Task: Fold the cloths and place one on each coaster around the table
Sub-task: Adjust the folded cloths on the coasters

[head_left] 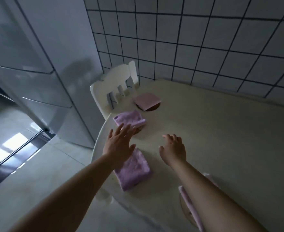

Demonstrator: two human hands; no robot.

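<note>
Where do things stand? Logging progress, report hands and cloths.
Left hand open, right hand open, both empty. Pink cloth on its coaster; purple cloth folded beyond left hand; second purple cloth below it. Nothing blocking.

Wall: white square tiles, dark grout.
Floor: glossy, pale, reflecting light.
Chair: white, at table.

bare table right of the folded cloths, chair back at far edge, tiled wall behind
</note>
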